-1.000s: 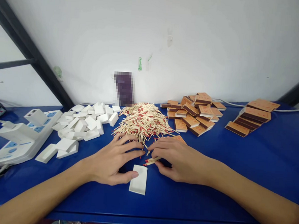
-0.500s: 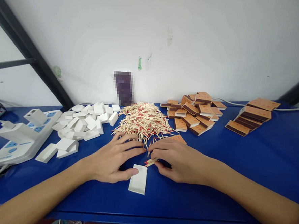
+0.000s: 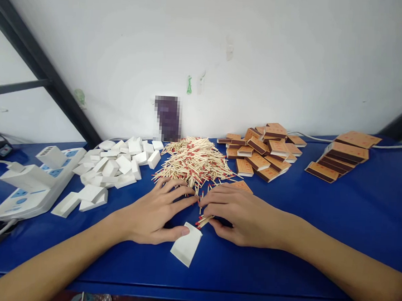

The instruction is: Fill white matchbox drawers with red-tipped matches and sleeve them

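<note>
A small bundle of red-tipped matches is pinched between the thumb and fingers of my right hand. My left hand has its fingers spread; the fingertips rest at the front edge of the match pile, and the thumb touches the top of a white inner tray. That tray lies tilted on the blue table. A few loose matches lie between the two hands. Behind my right hand, an orange matchbox piece is partly hidden.
White inner trays are heaped at the left, beside a power strip with chargers. Orange matchbox sleeves form a pile at the back right, and more sleeves lean together farther right. A blurred dark object stands against the wall.
The white tray under my left thumb has turned, its lower end swinging left. Both hands have otherwise barely moved, and the matches remain in my right hand.
</note>
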A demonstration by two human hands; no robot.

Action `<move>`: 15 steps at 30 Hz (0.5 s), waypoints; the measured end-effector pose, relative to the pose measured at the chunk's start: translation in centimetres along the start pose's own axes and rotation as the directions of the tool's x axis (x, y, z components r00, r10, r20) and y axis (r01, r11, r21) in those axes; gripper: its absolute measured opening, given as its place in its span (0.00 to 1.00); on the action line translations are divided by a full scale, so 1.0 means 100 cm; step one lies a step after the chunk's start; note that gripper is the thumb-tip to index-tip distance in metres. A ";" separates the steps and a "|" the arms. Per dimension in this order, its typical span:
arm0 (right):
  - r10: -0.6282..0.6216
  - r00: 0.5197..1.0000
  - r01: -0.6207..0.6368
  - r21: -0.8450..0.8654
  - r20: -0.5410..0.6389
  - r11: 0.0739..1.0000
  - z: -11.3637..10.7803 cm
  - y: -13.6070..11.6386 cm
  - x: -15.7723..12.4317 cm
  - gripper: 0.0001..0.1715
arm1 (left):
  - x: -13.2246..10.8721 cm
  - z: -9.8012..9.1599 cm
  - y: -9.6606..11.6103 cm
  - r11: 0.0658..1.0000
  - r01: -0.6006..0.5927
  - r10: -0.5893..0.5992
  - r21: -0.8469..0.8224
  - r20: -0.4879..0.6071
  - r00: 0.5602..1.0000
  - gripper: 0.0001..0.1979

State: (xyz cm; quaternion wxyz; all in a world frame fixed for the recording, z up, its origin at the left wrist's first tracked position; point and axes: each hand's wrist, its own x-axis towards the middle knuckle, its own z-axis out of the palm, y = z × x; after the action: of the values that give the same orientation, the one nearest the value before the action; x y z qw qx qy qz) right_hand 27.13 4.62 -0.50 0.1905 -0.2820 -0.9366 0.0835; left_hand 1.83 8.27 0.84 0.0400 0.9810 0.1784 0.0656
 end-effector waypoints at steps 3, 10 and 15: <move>-0.003 1.000 0.003 0.026 0.001 1.000 0.000 0.000 0.000 0.09 | 0.000 0.000 -0.001 1.000 0.003 -0.003 0.010 0.002 1.000 0.27; 0.052 0.997 -0.051 -0.026 0.058 0.998 -0.004 0.000 -0.001 0.07 | -0.001 0.000 0.000 1.000 0.012 -0.012 0.009 -0.041 0.999 0.27; 0.058 0.998 -0.058 -0.036 0.023 0.998 -0.004 0.001 -0.002 0.08 | -0.004 0.000 -0.002 1.000 -0.017 0.016 -0.017 -0.081 0.997 0.21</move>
State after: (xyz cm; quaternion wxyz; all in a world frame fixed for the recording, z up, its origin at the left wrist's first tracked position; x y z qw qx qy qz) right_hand 27.46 4.60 -0.17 0.1716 -0.3113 -0.9316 0.0760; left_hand 1.43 8.30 0.74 0.0406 0.9785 0.1713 0.1071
